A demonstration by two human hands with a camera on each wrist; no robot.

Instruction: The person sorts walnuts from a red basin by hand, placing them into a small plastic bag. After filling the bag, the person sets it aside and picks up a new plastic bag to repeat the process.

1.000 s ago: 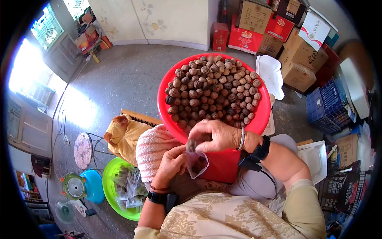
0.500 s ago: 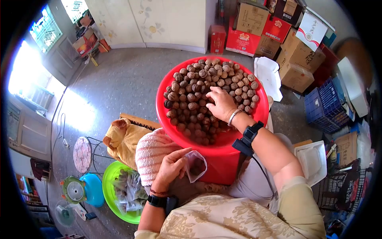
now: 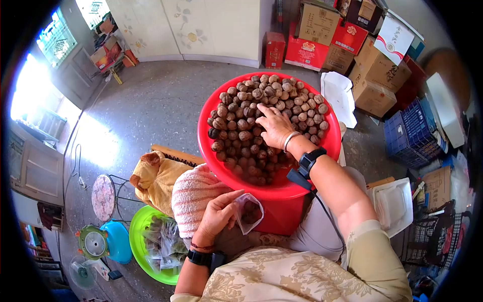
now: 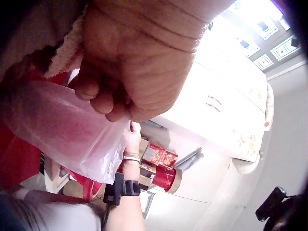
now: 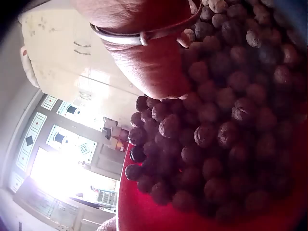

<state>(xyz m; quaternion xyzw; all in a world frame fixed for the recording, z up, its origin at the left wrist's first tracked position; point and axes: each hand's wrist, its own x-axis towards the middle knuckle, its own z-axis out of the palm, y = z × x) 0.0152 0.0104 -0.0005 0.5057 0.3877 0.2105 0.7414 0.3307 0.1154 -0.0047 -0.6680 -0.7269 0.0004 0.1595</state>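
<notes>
Green plastic basin [image 3: 135, 236] at left contains filled clear bags [image 3: 163, 241]. Pink-striped towel [image 3: 193, 196] to its right. Left hand [image 3: 217, 215] pinches the rim of a gaping translucent bag [image 3: 250, 215]; contents dark, indistinct. Right hand [image 3: 276, 131], fingers loosely extended, touches walnuts [image 3: 243, 124] heaped in a red basin [image 3: 271, 192]. White tray [image 3: 339, 98] lies just right of that basin.

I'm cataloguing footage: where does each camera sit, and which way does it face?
Head: on the head, facing forward and down at the basin of walnuts; left hand, right hand and arms show.
Left wrist: on that wrist, facing the left hand pinching a plastic bag; right hand beyond.
Right wrist: on that wrist, facing across the walnuts; bracelet and part of right hand show.
Head and right wrist share basin and walnuts.
</notes>
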